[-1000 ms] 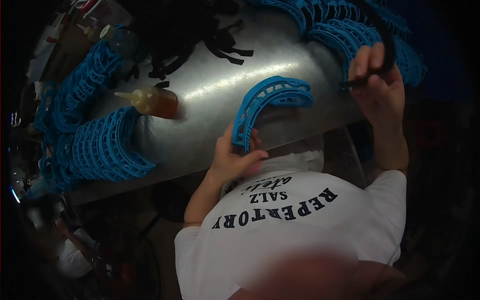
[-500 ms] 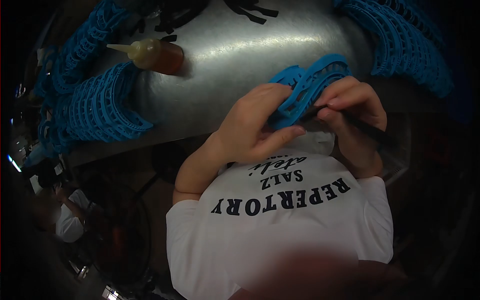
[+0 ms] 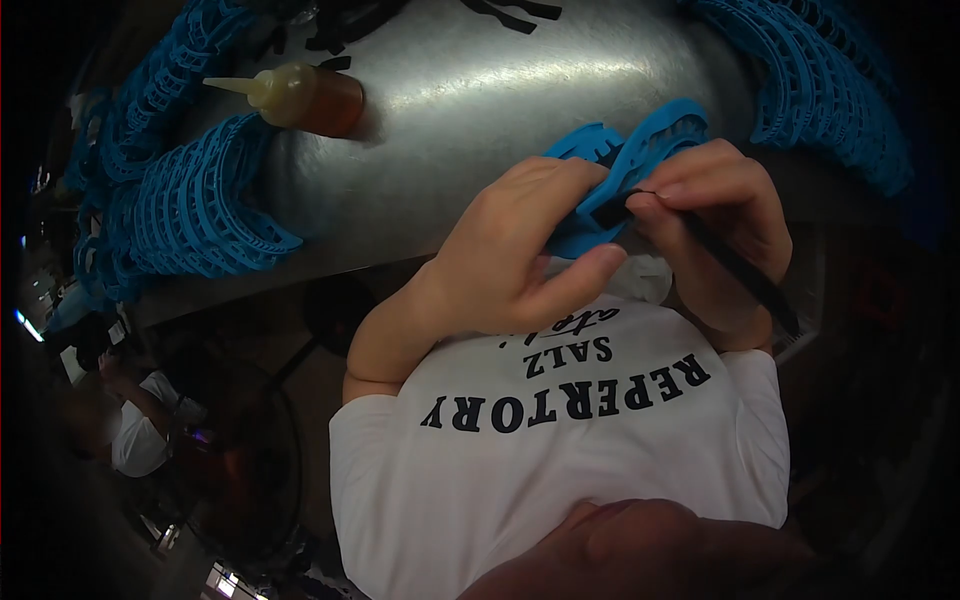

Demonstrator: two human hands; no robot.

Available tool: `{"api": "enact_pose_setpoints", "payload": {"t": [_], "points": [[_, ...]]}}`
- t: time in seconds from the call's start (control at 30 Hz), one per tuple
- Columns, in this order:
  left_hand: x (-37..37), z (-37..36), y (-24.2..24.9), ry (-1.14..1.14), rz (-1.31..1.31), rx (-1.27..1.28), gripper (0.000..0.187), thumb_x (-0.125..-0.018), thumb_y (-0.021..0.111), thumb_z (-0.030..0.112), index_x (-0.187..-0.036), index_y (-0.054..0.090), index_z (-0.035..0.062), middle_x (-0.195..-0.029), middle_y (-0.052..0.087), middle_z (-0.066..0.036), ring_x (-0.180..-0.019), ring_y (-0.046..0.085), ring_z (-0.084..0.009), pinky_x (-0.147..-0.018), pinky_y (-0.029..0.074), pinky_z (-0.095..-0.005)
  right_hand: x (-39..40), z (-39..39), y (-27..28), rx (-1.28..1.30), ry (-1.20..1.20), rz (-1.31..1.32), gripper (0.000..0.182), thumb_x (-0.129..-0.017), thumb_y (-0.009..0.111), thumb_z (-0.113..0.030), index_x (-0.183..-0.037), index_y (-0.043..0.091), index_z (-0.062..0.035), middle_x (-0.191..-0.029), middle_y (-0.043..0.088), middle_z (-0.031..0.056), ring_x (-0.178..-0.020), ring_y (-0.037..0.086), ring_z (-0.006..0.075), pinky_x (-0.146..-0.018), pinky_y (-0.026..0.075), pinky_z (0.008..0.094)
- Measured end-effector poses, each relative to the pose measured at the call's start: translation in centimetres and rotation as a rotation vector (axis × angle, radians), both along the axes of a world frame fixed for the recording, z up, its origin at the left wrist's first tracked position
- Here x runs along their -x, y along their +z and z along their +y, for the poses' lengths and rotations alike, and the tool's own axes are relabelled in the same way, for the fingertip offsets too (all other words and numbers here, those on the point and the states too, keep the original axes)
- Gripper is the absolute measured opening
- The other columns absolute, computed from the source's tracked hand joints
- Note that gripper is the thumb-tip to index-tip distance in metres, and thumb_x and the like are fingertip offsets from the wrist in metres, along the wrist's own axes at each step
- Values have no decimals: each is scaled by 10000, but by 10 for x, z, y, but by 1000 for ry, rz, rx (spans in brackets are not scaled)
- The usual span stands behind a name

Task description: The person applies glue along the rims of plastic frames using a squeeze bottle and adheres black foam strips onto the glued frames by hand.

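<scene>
My left hand (image 3: 525, 240) is closed around a curved blue plastic frame (image 3: 655, 145) with slots in it, its thumb stretched along the near side. In the fingertips of my right hand (image 3: 722, 225) a flat black strip (image 3: 735, 262) is pinched. One end of the strip lies against the inside of the blue frame, between the two hands. Its other end hangs down past my right palm. Part of the frame is hidden behind my left fingers.
On the metal table (image 3: 470, 130) lies a squeeze bottle (image 3: 312, 98) with amber liquid. Rows of stacked blue frames (image 3: 195, 205) stand at the left, with more blue frames (image 3: 830, 110) at the right. Black strips (image 3: 515, 15) lie at the back. Another person (image 3: 140, 430) is at far left.
Both hands have shifted slightly right with the blue frame. The strip's end now shows more plainly against the frame, and its free end hangs lower at the right.
</scene>
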State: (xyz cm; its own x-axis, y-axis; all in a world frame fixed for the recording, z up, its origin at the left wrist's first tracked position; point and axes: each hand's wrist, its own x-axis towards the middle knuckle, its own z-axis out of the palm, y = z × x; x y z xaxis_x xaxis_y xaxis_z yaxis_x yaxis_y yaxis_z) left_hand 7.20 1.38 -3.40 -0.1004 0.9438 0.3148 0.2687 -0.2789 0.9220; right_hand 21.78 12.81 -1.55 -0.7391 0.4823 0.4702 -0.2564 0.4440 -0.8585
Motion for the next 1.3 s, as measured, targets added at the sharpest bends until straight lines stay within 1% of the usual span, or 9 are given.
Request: {"api": "enact_pose_setpoints", "payload": {"t": [0.1,0.4,0.57,0.63,0.77,0.97,1.07,1.2,1.3], "points": [[-1,0,-1,0,-36,33,296,-785,619,129,-1000,522,-51,-829,573,-164,-728,563,-325,-706,443,-365,1,3,-4,-13,-26,60,253,-709,731,71,-898,587,-17,-851,623,101,-737,611,136,-648,498,226],[-6,-3,6,46,-61,192,177,-830,540,107,-941,504,-27,-757,549,-141,-701,538,-314,-660,415,-368,2,4,-9,-219,-45,18,307,-746,679,100,-966,520,-43,-930,560,101,-746,559,119,-661,467,213],[-5,-9,0,30,-94,182,199,-900,481,169,-939,492,-25,-698,539,-134,-639,530,-305,-606,410,-361,19,2,-31,-70,-358,229,393,-745,729,20,-1073,517,-23,-905,576,78,-719,605,88,-581,494,172],[1,-13,-5,1,-159,239,371,-948,398,279,-1019,519,-64,-705,575,-105,-629,545,-183,-602,432,-287,20,0,-35,101,-391,147,406,-768,719,-4,-1106,494,-22,-913,574,78,-713,598,74,-578,490,158],[10,-17,-2,-56,-319,457,484,-982,340,342,-1071,553,-83,-696,597,-90,-629,556,-121,-615,442,-246,14,-3,-20,512,-160,47,329,-804,678,-4,-1083,505,-18,-912,573,78,-716,608,94,-612,516,185],[4,-22,-2,-91,-402,546,430,-990,330,271,-1053,595,-63,-706,614,-93,-630,555,-119,-625,429,-236,1,-1,-12,472,-18,-143,262,-825,631,22,-1057,512,-10,-917,591,81,-727,627,121,-648,533,215],[-4,-23,-6,-28,-465,480,341,-973,413,272,-862,585,-1,-599,580,-76,-529,575,-169,-516,428,-281,-2,-7,-7,548,-50,-217,240,-824,620,35,-1035,515,-10,-912,605,87,-744,638,137,-662,536,228],[3,-24,6,-138,-261,607,309,-967,391,189,-1017,603,-30,-689,607,-72,-601,536,-113,-573,411,-232,-2,-12,-5,455,-37,-241,227,-824,622,31,-1018,511,-10,-900,621,94,-792,648,145,-666,536,237],[-2,-26,4,-94,-265,596,305,-970,391,191,-995,599,-31,-682,607,-73,-592,534,-112,-565,415,-235,-1,-15,-6,357,-83,-243,220,-821,625,30,-1003,509,-16,-888,629,91,-817,655,144,-674,534,240]]}}
